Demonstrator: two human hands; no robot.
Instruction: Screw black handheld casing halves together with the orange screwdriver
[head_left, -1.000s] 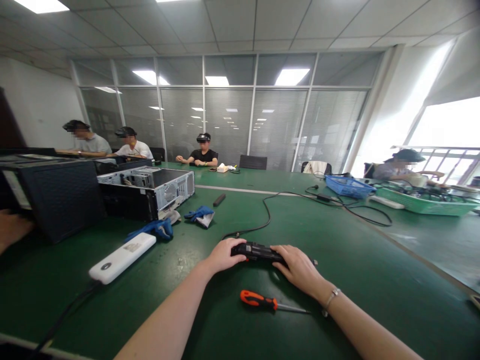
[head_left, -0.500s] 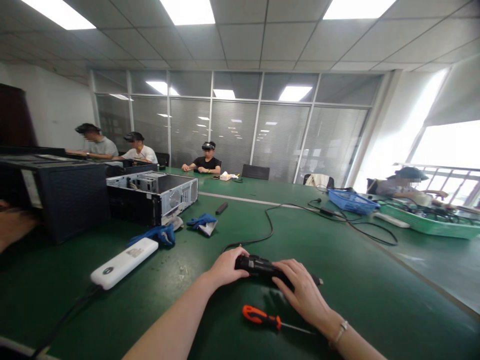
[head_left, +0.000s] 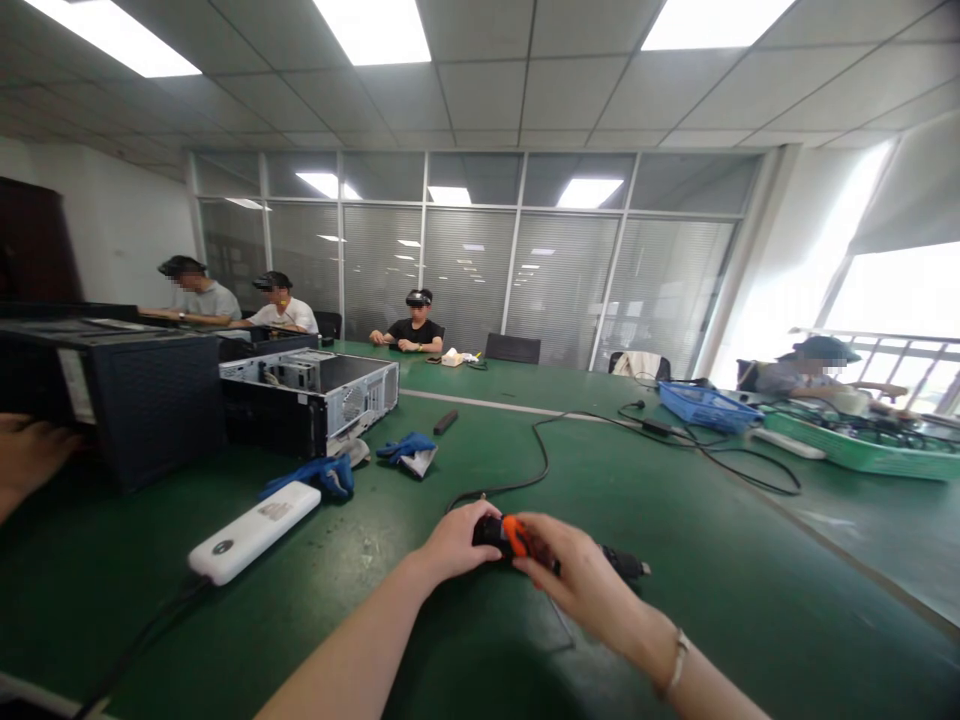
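My left hand [head_left: 452,541] is wrapped round the left end of a long black device [head_left: 624,563] lying on the green table [head_left: 720,610]. A small metal tip shows at the device's right end, and a black cord runs behind its left end. Closed on the handle of an orange-and-black screwdriver [head_left: 516,535], my right hand [head_left: 589,580] is just over the middle of the device. The screwdriver's thin shaft slants down toward me below my fingers. My right hand hides much of the device's middle, so I cannot tell whether the screwdriver touches it.
To the left are a white power strip [head_left: 256,530], blue gloves [head_left: 411,455], an opened computer case [head_left: 349,400] and a black case [head_left: 161,400] with another person's hand [head_left: 30,460] by it. At right are a blue basket [head_left: 709,408] and a green basket [head_left: 885,452].
My right hand has left the black device and picked the screwdriver up from the table, raising it over the device. My left hand keeps its hold.
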